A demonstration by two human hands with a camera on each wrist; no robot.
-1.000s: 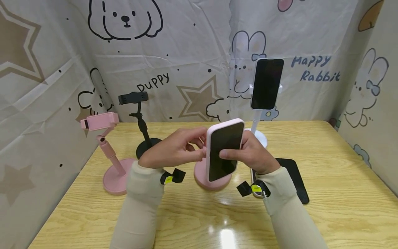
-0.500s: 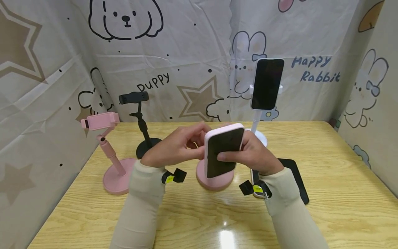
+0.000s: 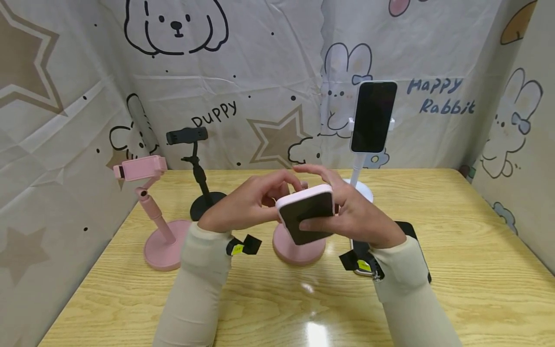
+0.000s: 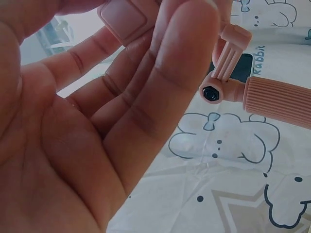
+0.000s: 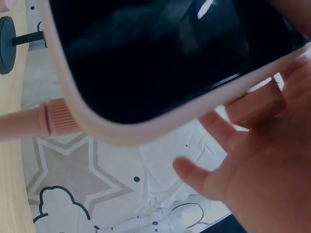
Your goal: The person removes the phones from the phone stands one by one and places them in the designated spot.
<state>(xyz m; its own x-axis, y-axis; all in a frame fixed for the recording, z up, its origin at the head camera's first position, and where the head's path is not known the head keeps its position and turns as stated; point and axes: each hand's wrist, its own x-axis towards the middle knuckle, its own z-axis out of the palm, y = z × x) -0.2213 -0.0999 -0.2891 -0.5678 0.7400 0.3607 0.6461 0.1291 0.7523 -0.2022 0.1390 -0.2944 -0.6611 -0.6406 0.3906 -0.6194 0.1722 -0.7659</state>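
My right hand [image 3: 357, 214] holds a phone in a pale pink case [image 3: 305, 207], its thumb lying across the dark screen. The phone is tilted back above the round base of a pink phone stand [image 3: 299, 253]. My left hand [image 3: 247, 205] has its fingers curled about the clamp [image 4: 124, 22] at the top of this stand, as the left wrist view shows. Behind the phone, the right wrist view shows part of the stand's ribbed post [image 5: 63, 116] and a pink clamp end [image 5: 255, 104] near the right fingers. Whether the phone touches the clamp is hidden.
On the left stand another pink phone stand [image 3: 160, 224] and a black one [image 3: 199, 176]. A white stand [image 3: 357, 168] at the back right bears an upright phone [image 3: 374, 117]. Beneath the right forearm, dark flat devices [image 3: 409, 231] lie on the wooden table [image 3: 269, 308].
The phone has tipped from nearly upright to leaning back, its top edge coming lower. My right hand has turned, its index finger now reaching over toward the left hand, which has barely moved.
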